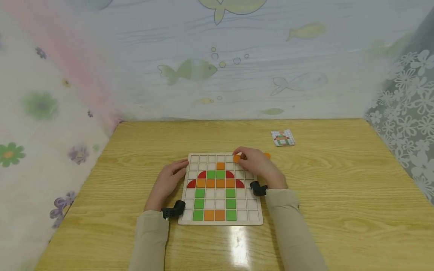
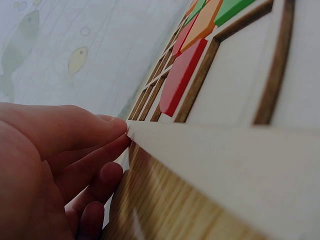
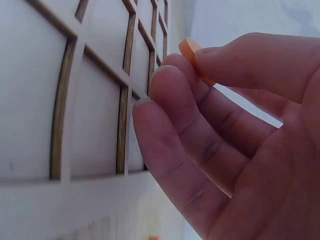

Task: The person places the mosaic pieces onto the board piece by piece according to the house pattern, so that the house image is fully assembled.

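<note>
My right hand (image 1: 255,162) pinches an orange round-edged tile (image 1: 237,158) between thumb and fingers, over the top right of the white grid board (image 1: 183,222). The right wrist view shows that tile (image 3: 189,50) under the thumb, with the other fingertips close to the grid. Along the board's upper left edge, my left hand (image 1: 167,180) touches the rim with its fingertips and thumb. Set in the grid are green square tiles (image 1: 231,203), orange square tiles (image 1: 220,166) and red curved tiles (image 1: 191,183). In the left wrist view a red tile (image 2: 182,80) stands near the thumb.
Another orange piece (image 1: 267,155) lies on the wooden table (image 1: 339,180), partly hidden behind the right hand. Farther back is a small card (image 1: 283,138) printed with a coloured grid pattern. A fish-patterned cloth (image 1: 196,90) hangs along the table's far edge.
</note>
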Demonstrator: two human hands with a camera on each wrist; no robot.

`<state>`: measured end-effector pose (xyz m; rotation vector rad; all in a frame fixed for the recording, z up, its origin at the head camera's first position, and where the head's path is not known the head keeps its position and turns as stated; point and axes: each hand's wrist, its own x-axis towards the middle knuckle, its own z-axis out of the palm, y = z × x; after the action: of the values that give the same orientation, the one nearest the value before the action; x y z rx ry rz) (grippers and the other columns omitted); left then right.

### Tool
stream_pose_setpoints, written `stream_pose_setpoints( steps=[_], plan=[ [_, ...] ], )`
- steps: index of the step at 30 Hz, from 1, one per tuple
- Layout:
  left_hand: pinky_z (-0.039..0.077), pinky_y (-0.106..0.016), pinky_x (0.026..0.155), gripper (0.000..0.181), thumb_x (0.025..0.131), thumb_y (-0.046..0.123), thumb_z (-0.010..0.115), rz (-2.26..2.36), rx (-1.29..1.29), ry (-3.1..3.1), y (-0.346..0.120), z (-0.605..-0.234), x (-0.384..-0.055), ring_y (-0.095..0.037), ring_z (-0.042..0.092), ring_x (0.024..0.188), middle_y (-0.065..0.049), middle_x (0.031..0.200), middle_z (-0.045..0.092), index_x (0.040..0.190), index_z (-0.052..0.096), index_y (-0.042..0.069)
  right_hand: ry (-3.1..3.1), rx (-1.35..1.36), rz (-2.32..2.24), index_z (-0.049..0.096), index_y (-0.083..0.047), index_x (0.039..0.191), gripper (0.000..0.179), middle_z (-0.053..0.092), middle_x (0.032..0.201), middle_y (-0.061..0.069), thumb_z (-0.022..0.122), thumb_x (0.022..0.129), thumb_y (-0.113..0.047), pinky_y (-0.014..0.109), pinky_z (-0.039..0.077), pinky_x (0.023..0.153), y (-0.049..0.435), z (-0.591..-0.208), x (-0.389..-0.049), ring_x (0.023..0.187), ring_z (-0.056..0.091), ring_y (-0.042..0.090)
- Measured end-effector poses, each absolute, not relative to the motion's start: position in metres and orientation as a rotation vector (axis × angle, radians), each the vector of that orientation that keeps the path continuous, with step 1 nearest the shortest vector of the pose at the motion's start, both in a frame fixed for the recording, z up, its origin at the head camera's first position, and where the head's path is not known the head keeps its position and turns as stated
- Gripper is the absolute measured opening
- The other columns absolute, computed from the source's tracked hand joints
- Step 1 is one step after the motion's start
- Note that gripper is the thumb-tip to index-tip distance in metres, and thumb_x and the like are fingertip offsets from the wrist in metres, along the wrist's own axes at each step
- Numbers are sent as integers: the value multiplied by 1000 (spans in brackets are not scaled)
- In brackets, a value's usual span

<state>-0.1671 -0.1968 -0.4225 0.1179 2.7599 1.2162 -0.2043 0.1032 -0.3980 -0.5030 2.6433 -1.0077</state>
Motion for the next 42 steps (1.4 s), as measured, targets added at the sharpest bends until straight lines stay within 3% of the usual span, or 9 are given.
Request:
stream_pose_setpoints(
  steps=[10,24,42],
  plan=[
    [23,-45,102,35,93,23,47,1238,135,2749,-197,-423,-167,-23,28,128,3,135,42,127,53,16,2618,-528,-1054,56,-20,116,27,55,87,-1,51,90,-20,31,42,66,91,-397,-208,72,50,17],
    [22,-44,102,34,93,23,48,1262,145,2747,-198,-423,-168,-22,29,128,3,134,43,125,54,16,2594,-552,-1066,59,-15,114,27,56,86,1,50,89,-16,29,43,62,75,-398,-217,69,51,16],
    [24,-43,102,33,93,23,48,1259,130,2756,-198,-424,-167,-22,31,127,4,133,44,125,55,17,2657,-499,-1044,60,-15,109,24,59,95,3,55,85,-16,35,43,76,63,-403,-227,83,52,19]
  ],
)
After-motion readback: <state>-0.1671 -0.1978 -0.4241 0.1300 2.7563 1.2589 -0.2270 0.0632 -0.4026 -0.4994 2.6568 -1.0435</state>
